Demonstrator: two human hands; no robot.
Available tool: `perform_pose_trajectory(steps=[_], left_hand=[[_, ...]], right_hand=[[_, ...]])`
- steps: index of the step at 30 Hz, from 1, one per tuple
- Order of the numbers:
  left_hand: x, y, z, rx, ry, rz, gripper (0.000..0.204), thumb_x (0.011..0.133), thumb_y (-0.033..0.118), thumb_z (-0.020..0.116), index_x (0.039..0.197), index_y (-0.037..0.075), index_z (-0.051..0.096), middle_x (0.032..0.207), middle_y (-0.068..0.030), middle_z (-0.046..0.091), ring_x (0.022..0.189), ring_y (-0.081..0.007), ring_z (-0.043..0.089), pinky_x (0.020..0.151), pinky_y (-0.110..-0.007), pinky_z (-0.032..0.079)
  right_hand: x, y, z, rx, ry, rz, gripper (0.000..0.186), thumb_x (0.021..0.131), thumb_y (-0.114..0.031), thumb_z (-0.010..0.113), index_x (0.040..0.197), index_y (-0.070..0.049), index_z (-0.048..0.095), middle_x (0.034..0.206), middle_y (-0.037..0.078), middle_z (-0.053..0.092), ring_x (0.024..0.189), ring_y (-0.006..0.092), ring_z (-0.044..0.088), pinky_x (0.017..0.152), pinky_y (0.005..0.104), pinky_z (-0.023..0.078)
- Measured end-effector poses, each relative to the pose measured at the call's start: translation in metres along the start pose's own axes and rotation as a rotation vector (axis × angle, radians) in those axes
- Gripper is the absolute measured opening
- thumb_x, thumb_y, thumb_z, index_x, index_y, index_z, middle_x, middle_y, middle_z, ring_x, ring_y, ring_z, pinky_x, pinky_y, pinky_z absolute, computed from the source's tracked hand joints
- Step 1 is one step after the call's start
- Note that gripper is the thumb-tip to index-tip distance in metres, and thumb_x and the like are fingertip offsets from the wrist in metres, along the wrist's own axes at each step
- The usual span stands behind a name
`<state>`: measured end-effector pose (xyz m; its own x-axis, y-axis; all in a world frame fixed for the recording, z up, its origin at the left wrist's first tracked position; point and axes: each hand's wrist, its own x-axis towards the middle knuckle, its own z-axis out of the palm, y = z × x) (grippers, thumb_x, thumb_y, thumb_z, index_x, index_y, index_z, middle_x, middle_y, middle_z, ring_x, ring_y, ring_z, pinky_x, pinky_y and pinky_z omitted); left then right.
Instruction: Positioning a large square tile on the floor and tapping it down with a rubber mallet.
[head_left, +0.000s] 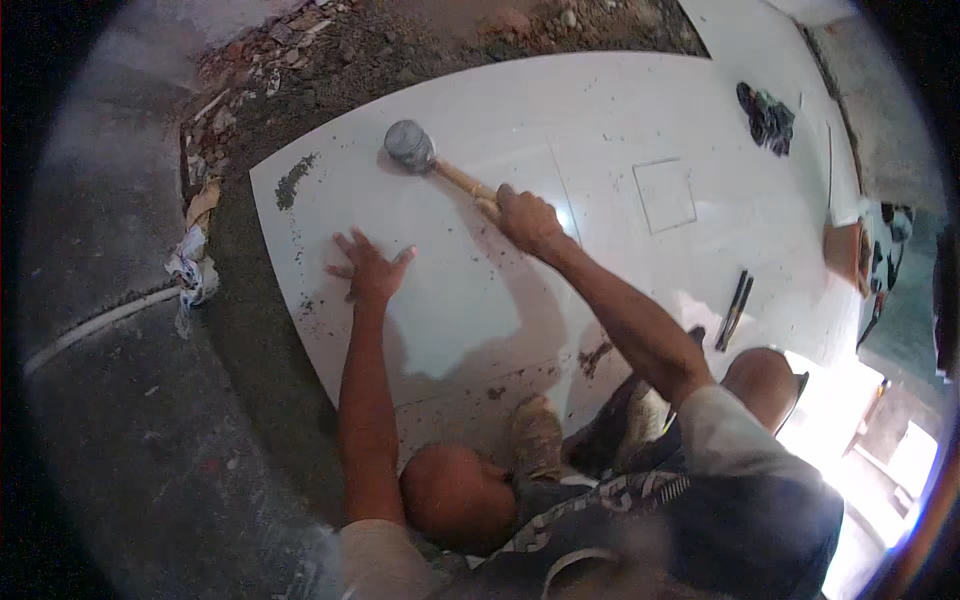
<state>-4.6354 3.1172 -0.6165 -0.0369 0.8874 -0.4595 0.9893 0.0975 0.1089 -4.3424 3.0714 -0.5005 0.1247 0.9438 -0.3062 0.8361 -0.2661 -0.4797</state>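
A rubber mallet with a grey head (409, 146) and a wooden handle (462, 180) is gripped in my right hand (527, 219), fingers wrapped round the handle's end. Its head is over a large white floor tile (450, 290); whether it touches cannot be made out. My left hand (367, 268) rests on the same tile, palm down with fingers spread, to the left of the mallet. Grey mortar crumbs (293, 183) lie on the tile near its far left corner.
Rubble and soil (345, 60) border the tile's far edge. A crumpled black plastic bag (767, 119), a dark bar-shaped tool (735, 310) and a terracotta-coloured container (847, 252) are on the right. At left, a pale pipe (100, 322) runs to a crumpled wrapper (190, 262).
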Motion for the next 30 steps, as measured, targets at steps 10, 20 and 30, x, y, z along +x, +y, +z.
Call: perform_pose_trajectory(steps=[10, 20, 30], left_hand=[[-0.012, 0.021, -0.001, 0.012, 0.043, 0.049, 0.119, 0.067, 0.072, 0.064, 0.15, 0.013, 0.002, 0.155, -0.0148, -0.01, 0.134, -0.0577, -0.008, 0.091, -0.078, 0.027], [-0.008, 0.017, -0.01, 0.01, 0.034, -0.017, 0.123, 0.065, 0.075, 0.063, 0.149, 0.008, 0.004, 0.154, -0.0196, -0.009, 0.132, -0.0608, -0.005, 0.086, -0.079, 0.03], [-0.024, 0.014, -0.039, -0.148, -0.026, -0.08, 0.123, 0.064, 0.065, 0.073, 0.149, 0.013, 0.0, 0.154, -0.0166, -0.01, 0.132, -0.061, -0.006, 0.085, -0.081, 0.027]], right_hand=[[-0.016, 0.024, 0.006, -0.05, -0.123, 0.013, 0.045, 0.093, -0.048, 0.049, 0.095, -0.003, 0.046, 0.068, 0.019, 0.063, 0.063, 0.0387, 0.063, 0.057, 0.0495, 0.05], [-0.004, -0.096, -0.05, 0.38, 0.234, -0.312, 0.036, 0.092, -0.036, 0.056, 0.094, -0.002, 0.045, 0.072, 0.022, 0.061, 0.069, 0.0427, 0.061, 0.059, 0.0496, 0.047], [0.015, -0.098, -0.024, 0.155, -0.02, -0.25, 0.039, 0.092, -0.041, 0.052, 0.101, -0.004, 0.045, 0.073, 0.022, 0.063, 0.071, 0.041, 0.063, 0.06, 0.0502, 0.049]])
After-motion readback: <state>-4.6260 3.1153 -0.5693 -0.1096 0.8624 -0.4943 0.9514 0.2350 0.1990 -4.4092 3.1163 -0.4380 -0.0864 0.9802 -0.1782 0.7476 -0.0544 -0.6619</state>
